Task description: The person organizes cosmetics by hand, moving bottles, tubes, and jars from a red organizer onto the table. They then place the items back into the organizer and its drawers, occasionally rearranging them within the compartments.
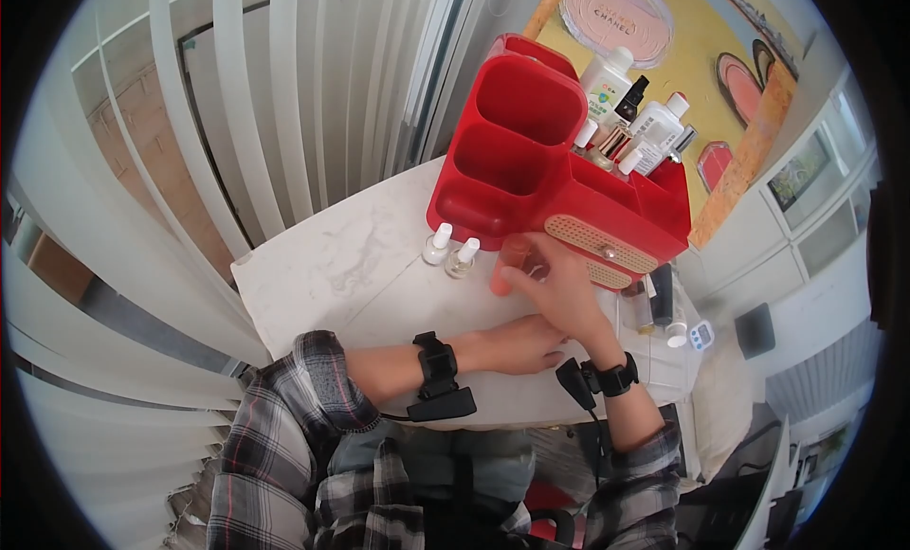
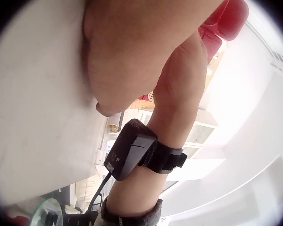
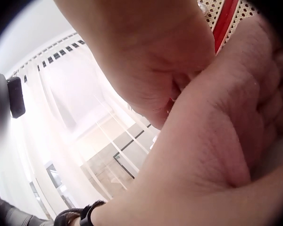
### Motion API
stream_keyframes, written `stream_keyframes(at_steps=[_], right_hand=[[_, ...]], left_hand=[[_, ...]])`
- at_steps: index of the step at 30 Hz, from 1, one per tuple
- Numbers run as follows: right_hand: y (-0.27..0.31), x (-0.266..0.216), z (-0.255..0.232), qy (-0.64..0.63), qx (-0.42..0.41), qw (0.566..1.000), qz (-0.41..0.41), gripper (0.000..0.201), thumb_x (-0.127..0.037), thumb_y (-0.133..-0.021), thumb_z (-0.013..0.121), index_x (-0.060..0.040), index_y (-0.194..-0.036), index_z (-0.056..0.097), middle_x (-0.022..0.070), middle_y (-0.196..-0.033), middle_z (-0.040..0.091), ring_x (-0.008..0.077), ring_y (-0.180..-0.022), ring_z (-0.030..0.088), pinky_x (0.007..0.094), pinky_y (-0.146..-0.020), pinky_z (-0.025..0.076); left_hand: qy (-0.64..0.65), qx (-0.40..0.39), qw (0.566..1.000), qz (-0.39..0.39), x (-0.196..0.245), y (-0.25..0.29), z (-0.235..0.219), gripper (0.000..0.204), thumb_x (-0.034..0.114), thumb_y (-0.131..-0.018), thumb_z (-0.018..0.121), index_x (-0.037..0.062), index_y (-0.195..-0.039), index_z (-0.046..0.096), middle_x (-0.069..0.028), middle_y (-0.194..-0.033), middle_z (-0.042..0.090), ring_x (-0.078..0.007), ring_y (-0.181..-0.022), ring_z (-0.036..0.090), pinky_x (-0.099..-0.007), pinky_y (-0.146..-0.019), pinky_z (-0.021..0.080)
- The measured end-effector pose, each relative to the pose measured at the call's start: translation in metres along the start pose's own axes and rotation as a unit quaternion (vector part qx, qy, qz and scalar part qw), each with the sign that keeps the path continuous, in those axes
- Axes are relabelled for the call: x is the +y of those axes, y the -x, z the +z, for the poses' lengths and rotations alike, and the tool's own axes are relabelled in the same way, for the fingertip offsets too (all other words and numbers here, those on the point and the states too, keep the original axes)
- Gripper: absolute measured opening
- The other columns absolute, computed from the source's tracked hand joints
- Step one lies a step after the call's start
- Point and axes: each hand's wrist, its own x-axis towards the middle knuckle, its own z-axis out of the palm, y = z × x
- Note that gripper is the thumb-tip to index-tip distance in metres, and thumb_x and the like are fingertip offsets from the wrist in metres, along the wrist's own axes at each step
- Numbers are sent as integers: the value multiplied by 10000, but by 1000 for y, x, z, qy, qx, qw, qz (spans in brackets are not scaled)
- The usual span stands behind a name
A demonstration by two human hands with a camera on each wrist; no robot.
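My right hand [image 1: 566,289] grips a small, translucent orange-pink cylinder [image 1: 512,253] between thumb and fingers, low in front of the red organizer [image 1: 559,185]. Its kind cannot be told, since the fingers cover part of it. My left hand [image 1: 519,347] rests on the white table [image 1: 327,275], just below the right hand, with its fingers loosely curled and nothing seen in them. Two small clear bottles with white caps, a left one [image 1: 437,245] and a right one [image 1: 462,258], stand to the left of the cylinder, beside the organizer's front.
Several bottles, including a white one [image 1: 656,133], stand in the organizer's right compartments; its left ones are bare. Woven-front drawers [image 1: 607,235] face the hands. A small white timer [image 1: 700,336] and dark tubes [image 1: 662,294] lie at right. Vertical blinds [image 1: 223,105] hang along the left.
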Motion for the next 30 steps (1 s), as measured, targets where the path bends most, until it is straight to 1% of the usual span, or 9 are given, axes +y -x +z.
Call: stream_keyframes(at_steps=[3,6,9,17,20,22,23,26,30], right_hand=[[-3,8,7,-59,4,998,-19,390,-126,-860,774,39,-1184,633,166,-1033,719,267,-935,734,359,-805,585],[-3,8,10,-71,-18,997,-17,434,-139,-892,767,7,-1264,598,139,-1113,713,237,-1000,725,351,-867,580],[-4,5,13,-69,-14,998,-6,428,-133,-899,761,2,-1266,587,146,-1106,712,244,-990,730,361,-872,584],[-2,8,14,-55,-21,998,-27,490,-111,-909,747,-22,-1339,531,152,-1107,719,246,-978,738,360,-854,582],[7,-17,-12,31,26,998,-50,416,-104,-892,744,-8,-1265,587,169,-1070,727,250,-896,729,352,-785,576],[7,-41,-43,7,118,993,-30,326,-128,-890,754,-11,-1176,649,135,-969,742,215,-817,724,334,-729,571],[3,-43,-54,13,189,980,-59,294,-144,-895,755,-10,-1142,666,119,-925,742,204,-773,710,328,-706,565],[-20,-44,-90,82,352,929,-84,328,-223,-909,756,-8,-1143,672,117,-919,737,217,-699,672,349,-686,558],[-53,-2,-108,215,407,880,-117,379,-273,-918,745,1,-1167,666,138,-969,736,250,-689,662,388,-698,554]], left_hand=[[6,5,1000,4,-3,1,2,419,66,-891,675,-33,-1286,579,-254,-1257,634,-427,-1241,572,-480,-1076,456],[-13,9,1000,23,-6,0,7,394,54,-894,668,-25,-1273,590,-250,-1246,640,-425,-1221,585,-477,-1067,463],[7,7,1000,22,-3,1,5,360,41,-899,661,-17,-1250,607,-247,-1214,654,-422,-1185,606,-473,-1035,478],[-5,-23,1000,-21,2,1,0,350,56,-921,646,-18,-1260,603,-249,-1198,655,-426,-1163,612,-467,-1000,490],[-24,-1,1000,-19,-5,3,7,417,77,-927,639,-26,-1324,564,-239,-1231,637,-409,-1184,598,-457,-1019,486],[-3,8,999,-31,1,0,5,418,74,-915,644,-28,-1309,551,-224,-1188,633,-397,-1148,598,-458,-1004,488],[17,13,999,-42,3,-1,5,420,71,-902,649,-31,-1294,538,-209,-1145,629,-385,-1111,598,-459,-990,490],[9,-10,999,-45,6,-3,1,433,70,-908,639,-26,-1312,515,-198,-1143,635,-369,-1116,597,-445,-992,486],[2,-14,999,-42,10,-4,-4,427,63,-906,637,-26,-1306,521,-198,-1131,636,-371,-1111,598,-442,-992,484]])
